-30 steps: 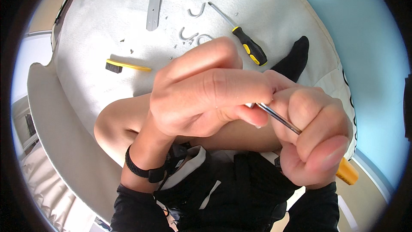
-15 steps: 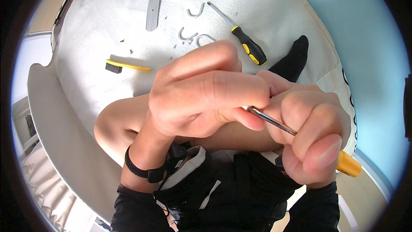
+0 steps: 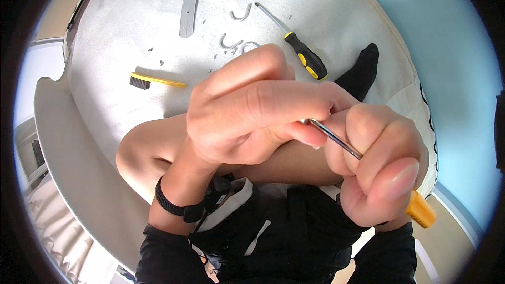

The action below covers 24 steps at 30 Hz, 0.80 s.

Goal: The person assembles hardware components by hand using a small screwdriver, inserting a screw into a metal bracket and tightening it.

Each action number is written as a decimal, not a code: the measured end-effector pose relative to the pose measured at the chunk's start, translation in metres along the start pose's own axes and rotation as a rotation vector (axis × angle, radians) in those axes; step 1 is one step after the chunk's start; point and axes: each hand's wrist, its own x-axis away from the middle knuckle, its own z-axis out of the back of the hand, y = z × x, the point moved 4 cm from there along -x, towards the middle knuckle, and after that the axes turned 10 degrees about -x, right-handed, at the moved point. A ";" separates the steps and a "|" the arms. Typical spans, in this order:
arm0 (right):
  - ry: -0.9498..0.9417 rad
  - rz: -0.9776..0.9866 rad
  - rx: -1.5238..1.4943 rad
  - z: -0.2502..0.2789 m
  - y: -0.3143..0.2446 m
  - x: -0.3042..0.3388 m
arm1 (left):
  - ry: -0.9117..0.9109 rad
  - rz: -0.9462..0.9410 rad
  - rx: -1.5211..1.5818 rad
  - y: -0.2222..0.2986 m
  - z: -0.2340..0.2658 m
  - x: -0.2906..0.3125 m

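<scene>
My right hand [image 3: 381, 160] is closed around a small screwdriver; its thin metal shaft [image 3: 336, 139] comes out past the fingers and its yellow end [image 3: 422, 210] sticks out below the thumb. The shaft's tip meets the fingertips of my left hand [image 3: 252, 110]. That hand is closed in a pinch between thumb and forefinger. A bit of something shiny shows there at the tip, mostly hidden by the fingers. Both hands are held up above my crossed legs, close together.
On the white padded surface [image 3: 121, 37] lie a black-and-yellow screwdriver [image 3: 307, 58], silver hooks [image 3: 241, 17], small scattered metal bits [image 3: 161, 63], a perforated metal strip [image 3: 189, 8] and a yellow brush [image 3: 158, 80]. A blue wall [image 3: 452, 73] rises at the right.
My right hand has tilted and shifted slightly left, and the yellow end has moved down with it. The left hand has hardly moved and keeps its pinch.
</scene>
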 end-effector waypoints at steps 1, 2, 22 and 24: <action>0.005 -0.003 -0.002 -0.001 0.000 0.000 | 0.002 0.000 -0.004 0.000 0.000 0.000; 0.008 -0.003 -0.003 -0.002 0.000 0.000 | 0.004 0.000 -0.005 0.000 0.000 0.000; 0.079 -0.100 -0.094 0.000 0.006 -0.002 | 0.027 0.025 -0.006 -0.002 0.003 0.000; 0.090 -0.123 -0.110 -0.001 0.005 -0.004 | 0.023 0.022 -0.005 -0.002 0.003 0.000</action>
